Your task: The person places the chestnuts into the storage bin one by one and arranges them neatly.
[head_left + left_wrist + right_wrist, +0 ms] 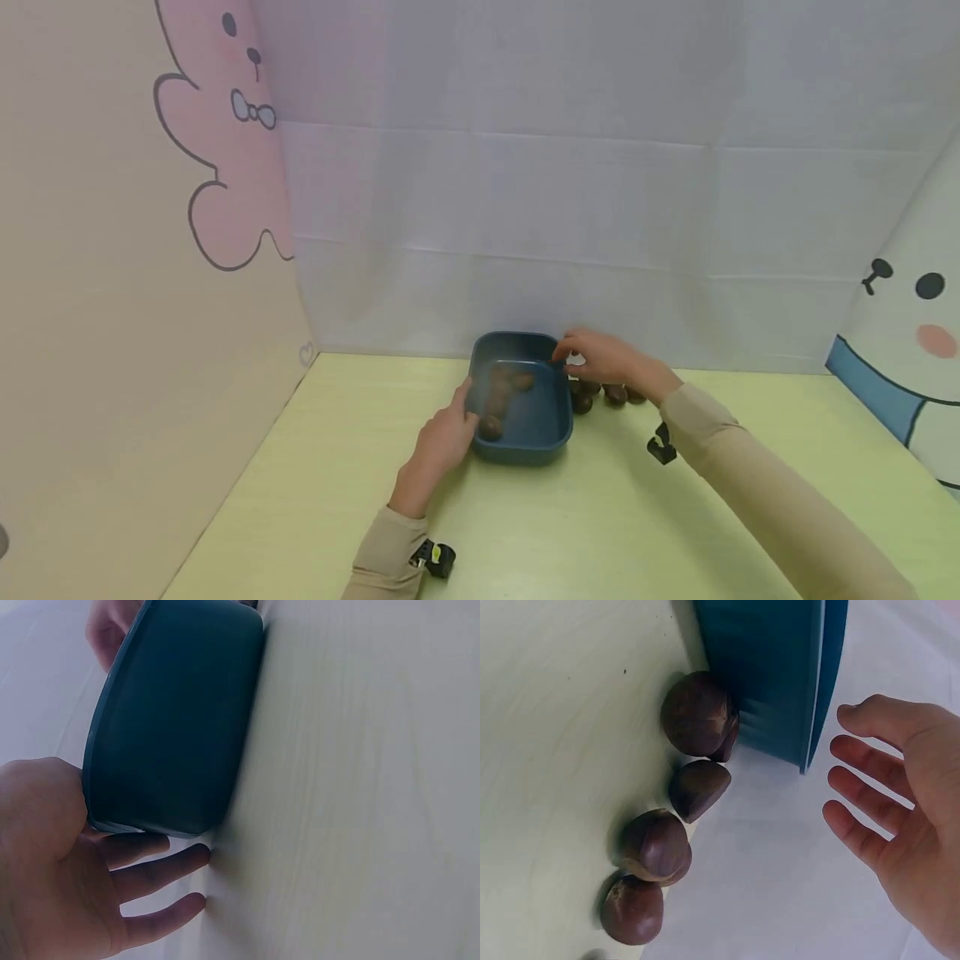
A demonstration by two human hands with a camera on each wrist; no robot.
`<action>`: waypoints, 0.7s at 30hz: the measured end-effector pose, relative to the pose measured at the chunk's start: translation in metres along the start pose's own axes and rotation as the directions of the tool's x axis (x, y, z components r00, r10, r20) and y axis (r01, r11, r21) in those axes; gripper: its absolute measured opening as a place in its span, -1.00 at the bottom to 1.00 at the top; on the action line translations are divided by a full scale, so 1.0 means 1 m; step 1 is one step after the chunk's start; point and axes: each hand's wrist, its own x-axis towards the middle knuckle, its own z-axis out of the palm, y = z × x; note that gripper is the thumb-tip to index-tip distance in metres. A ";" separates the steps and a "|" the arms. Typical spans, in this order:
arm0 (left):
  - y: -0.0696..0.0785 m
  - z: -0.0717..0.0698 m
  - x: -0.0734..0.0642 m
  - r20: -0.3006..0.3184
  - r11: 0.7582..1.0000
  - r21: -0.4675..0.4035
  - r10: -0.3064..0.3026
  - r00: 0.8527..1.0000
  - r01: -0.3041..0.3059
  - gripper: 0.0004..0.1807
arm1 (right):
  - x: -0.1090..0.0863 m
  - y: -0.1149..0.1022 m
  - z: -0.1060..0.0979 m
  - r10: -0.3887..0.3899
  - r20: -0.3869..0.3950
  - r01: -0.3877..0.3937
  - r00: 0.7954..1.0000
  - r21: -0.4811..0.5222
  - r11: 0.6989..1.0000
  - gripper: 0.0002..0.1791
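Chestnuts (491, 428) lie inside a blue tub (536, 421) and on the table (615, 508) to its right, seen from the head; the left hand (444, 437) grips the tub's left rim, the right hand (606, 354) hovers by its right. Left wrist: outer fingers (161, 876) spread beside the tub's end. Right wrist: thumb and fingers apart, empty, near the tub's rim; loose chestnuts (697, 712) beside its wall.

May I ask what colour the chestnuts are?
The chestnuts are dark brown, clearest in the right wrist view.
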 end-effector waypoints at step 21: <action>-0.004 -0.003 -0.001 -0.008 1.000 0.005 -0.019 1.000 0.019 -0.34 | -0.063 0.031 0.021 0.153 -0.054 -0.144 0.987 0.149 0.978 -0.73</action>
